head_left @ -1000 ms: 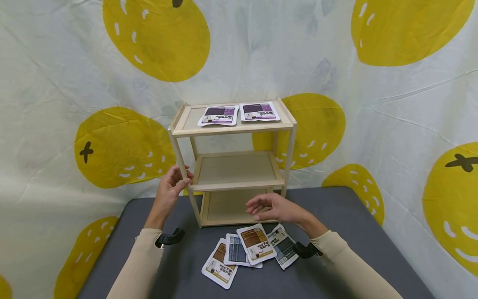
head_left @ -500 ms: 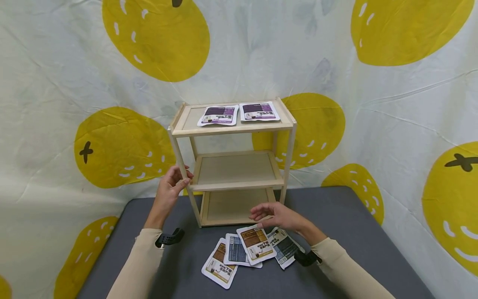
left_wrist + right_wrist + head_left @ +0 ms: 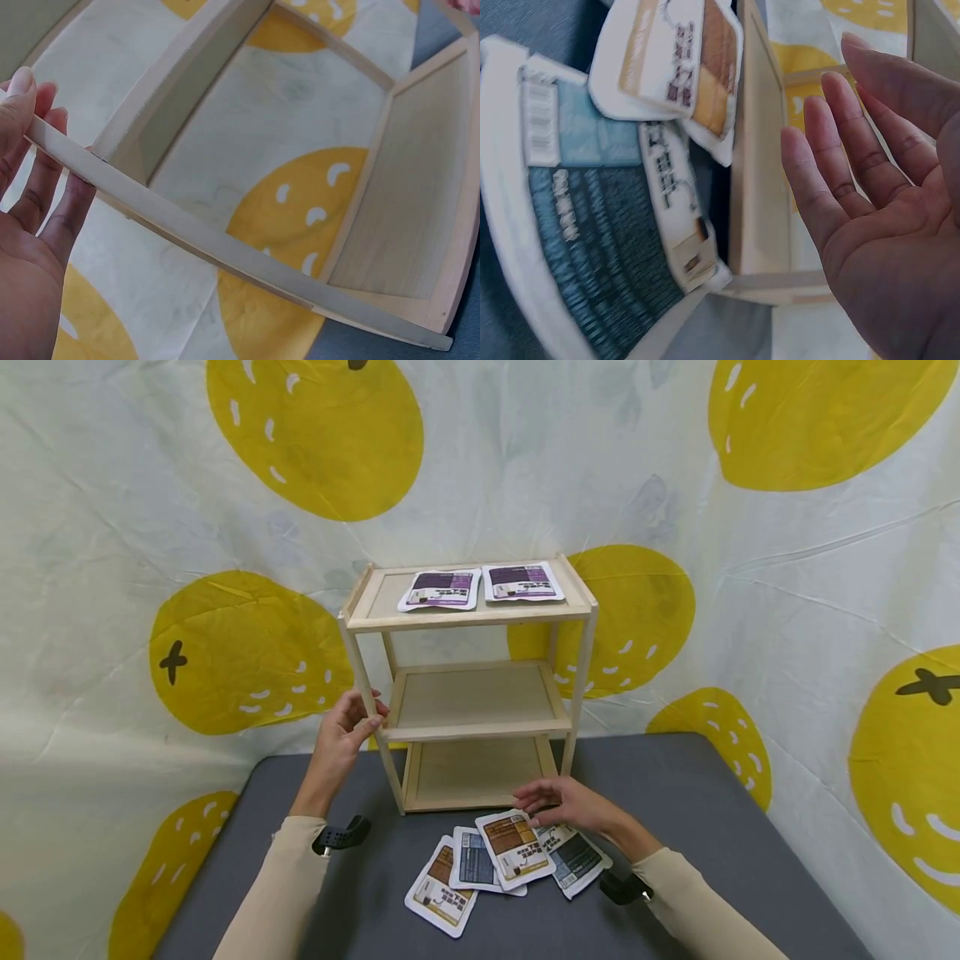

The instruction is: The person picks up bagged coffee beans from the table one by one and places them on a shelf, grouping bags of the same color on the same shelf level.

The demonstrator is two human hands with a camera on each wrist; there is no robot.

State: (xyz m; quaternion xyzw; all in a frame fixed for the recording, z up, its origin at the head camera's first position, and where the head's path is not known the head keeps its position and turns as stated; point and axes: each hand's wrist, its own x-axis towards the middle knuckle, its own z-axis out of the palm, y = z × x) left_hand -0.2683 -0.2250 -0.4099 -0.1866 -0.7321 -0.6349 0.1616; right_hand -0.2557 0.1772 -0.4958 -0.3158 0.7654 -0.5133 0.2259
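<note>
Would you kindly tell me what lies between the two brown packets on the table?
In the head view, a blue packet lies between the left brown packet and the right brown packet, which partly covers it.

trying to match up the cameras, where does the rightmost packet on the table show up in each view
Head: the rightmost packet lies low and right of centre, just below the right hand in the picture.
Left wrist: not in it.
Right wrist: large, filling much of the left side, with the right hand at the right.
Shared landmark: the wooden shelf, visible in all three views.
</note>
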